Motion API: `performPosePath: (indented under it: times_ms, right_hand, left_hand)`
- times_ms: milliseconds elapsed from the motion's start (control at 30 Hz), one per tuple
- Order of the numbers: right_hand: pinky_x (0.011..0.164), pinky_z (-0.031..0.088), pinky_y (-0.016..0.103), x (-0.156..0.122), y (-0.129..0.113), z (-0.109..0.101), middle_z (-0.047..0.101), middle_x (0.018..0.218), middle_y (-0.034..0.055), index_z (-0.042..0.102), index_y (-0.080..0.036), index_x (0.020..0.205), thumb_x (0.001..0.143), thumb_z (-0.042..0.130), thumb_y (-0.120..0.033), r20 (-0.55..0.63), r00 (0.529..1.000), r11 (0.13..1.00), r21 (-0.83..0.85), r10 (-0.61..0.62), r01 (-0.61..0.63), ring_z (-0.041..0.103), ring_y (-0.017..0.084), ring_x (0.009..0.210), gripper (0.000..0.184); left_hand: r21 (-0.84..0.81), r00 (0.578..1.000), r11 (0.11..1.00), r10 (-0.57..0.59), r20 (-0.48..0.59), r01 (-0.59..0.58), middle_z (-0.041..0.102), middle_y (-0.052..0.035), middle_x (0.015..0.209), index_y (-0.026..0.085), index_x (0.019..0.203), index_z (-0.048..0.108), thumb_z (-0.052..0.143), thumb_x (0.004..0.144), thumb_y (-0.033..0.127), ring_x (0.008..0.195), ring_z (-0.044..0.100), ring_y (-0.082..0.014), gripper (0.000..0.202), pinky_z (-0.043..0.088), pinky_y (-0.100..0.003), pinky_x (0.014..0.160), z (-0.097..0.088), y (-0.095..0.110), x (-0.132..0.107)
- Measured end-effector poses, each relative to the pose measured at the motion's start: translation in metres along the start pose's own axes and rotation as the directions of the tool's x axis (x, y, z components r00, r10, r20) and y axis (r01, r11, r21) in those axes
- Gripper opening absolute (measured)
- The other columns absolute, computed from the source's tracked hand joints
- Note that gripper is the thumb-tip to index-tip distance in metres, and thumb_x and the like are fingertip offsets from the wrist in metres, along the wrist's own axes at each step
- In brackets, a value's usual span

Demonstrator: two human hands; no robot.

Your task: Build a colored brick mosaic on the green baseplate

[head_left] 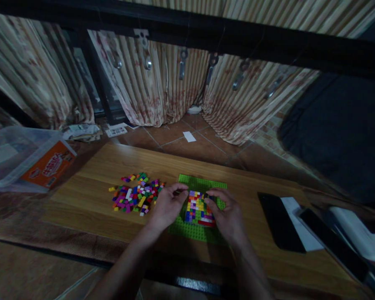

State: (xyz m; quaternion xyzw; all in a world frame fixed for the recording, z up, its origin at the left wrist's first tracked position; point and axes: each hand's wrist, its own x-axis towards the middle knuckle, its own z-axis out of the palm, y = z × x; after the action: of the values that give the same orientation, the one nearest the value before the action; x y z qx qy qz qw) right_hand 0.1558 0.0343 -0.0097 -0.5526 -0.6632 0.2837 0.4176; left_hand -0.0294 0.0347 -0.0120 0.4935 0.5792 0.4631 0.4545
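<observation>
A green baseplate (203,183) lies on a low wooden table (90,196). A block of many-coloured small bricks (197,206) is built on its middle. My left hand (168,205) rests at the block's left side, fingers curled, thumb and forefinger pinched near its top left corner. My right hand (225,212) is at the block's right side, fingers bent onto its top right edge. Whether either pinch holds a brick is hidden. A loose pile of coloured bricks (136,194) lies left of the plate.
A clear plastic bin (9,154) with an orange box (48,165) sits at the left. A dark phone (279,221) on white paper (296,221) and another dark device (331,241) lie at the right. Curtains (162,83) hang behind over a tiled floor.
</observation>
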Motion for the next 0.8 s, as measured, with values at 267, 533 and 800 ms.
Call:
performPosePath:
  times_ms: [267, 533, 800]
  right_hand:
    - [0.098, 0.042, 0.046, -0.002, 0.004, 0.008, 0.063, 0.114, 0.0064, 0.074, -0.026, 0.091, 0.077, 0.069, -0.037, 0.002, 0.994, 0.974, 0.201, 0.106, -0.104, 0.057, 0.025, 0.110, 0.019]
    - [0.098, 0.043, 0.049, -0.008, 0.006, 0.013, 0.064, 0.118, 0.0056, 0.076, -0.029, 0.091, 0.074, 0.071, -0.039, 0.017, 0.989, 0.960, 0.237, 0.150, -0.150, 0.056, 0.026, 0.112, 0.020]
    - [0.099, 0.042, 0.048, -0.011, 0.005, 0.021, 0.067, 0.117, 0.0058, 0.077, -0.028, 0.089, 0.071, 0.073, -0.035, -0.016, 0.974, 0.924, 0.322, 0.225, -0.208, 0.057, 0.027, 0.115, 0.020]
  left_hand:
    - [0.011, 0.999, 1.000, 0.004, 0.042, -0.005, 0.071, -0.0034, 0.082, 0.017, 0.089, 0.071, 0.061, 0.079, 0.027, 0.073, 0.062, -0.0167, 0.018, 0.048, -0.026, 0.068, 0.001, -0.002, 0.000]
    - [-0.007, 0.997, 0.999, 0.033, 0.075, -0.033, 0.071, -0.0022, 0.082, 0.019, 0.090, 0.071, 0.060, 0.080, 0.030, 0.072, 0.062, -0.0162, 0.018, 0.048, -0.026, 0.067, 0.002, -0.010, 0.000]
    - [0.018, 0.997, 0.999, 0.037, 0.071, -0.038, 0.071, -0.0029, 0.083, 0.019, 0.091, 0.071, 0.060, 0.081, 0.031, 0.071, 0.062, -0.0161, 0.020, 0.049, -0.026, 0.067, 0.002, -0.008, 0.000]
